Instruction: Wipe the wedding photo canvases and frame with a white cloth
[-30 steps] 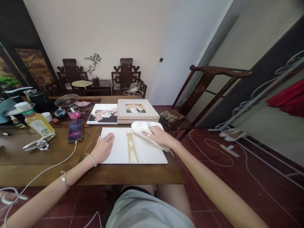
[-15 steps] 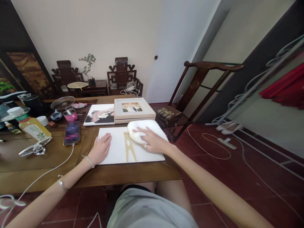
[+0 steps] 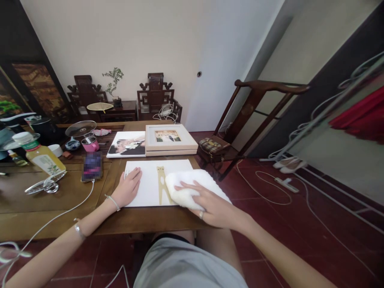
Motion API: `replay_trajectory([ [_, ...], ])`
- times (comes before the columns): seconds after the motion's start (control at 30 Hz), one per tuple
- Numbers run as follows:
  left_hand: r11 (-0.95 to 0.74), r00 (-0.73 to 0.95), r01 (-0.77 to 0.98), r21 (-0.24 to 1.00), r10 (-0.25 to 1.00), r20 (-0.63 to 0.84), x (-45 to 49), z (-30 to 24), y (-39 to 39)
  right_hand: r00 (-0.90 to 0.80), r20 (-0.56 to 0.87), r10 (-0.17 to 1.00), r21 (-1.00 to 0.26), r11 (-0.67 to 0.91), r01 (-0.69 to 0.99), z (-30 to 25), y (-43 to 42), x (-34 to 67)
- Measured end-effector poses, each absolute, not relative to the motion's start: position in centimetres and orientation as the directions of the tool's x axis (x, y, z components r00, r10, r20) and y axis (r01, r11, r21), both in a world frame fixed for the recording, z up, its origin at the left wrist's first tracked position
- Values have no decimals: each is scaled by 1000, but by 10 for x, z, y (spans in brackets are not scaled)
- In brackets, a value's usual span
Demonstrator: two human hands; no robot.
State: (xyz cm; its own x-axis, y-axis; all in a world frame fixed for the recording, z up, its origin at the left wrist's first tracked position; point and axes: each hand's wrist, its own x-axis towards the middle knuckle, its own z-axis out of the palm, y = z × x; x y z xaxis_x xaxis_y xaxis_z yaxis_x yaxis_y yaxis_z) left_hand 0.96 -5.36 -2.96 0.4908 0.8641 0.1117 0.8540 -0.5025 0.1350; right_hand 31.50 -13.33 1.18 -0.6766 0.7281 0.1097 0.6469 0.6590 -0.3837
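A flat white board [image 3: 148, 190] lies on the wooden table near its front edge, with a tan long-legged shape [image 3: 161, 180] on its face. My left hand [image 3: 127, 190] rests on the board's left side, fingers stretched out and holding nothing. A fluffy white cloth [image 3: 192, 180] is in my right hand [image 3: 207, 202], whose fingers press into its top. The cloth covers the board's right part and hangs past its right and front edges. It hides the lower right leg of the tan shape.
Behind the board lie a boxed photo frame [image 3: 171, 150] and a photo panel [image 3: 127, 150]. To the left are a phone [image 3: 92, 166] on a cable, a pink mug [image 3: 90, 145] and a juice bottle [image 3: 45, 158]. A wooden chair [image 3: 252, 104] stands at the right.
My right hand has drawn the white cloth toward me and to the right, from the board's upper right to its lower right. My left hand has stayed in place.
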Motion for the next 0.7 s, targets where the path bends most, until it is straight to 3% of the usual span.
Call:
replay_trajectory([
  [0.33,-502,491,850,159,865,106,7,-30,-51,-508,151,848,-362,525,770,-4,-28,316],
  [0.7,-516,503,843,154,856,117,9,-29,-53,-639,103,763,-376,624,685,11,-120,310],
])
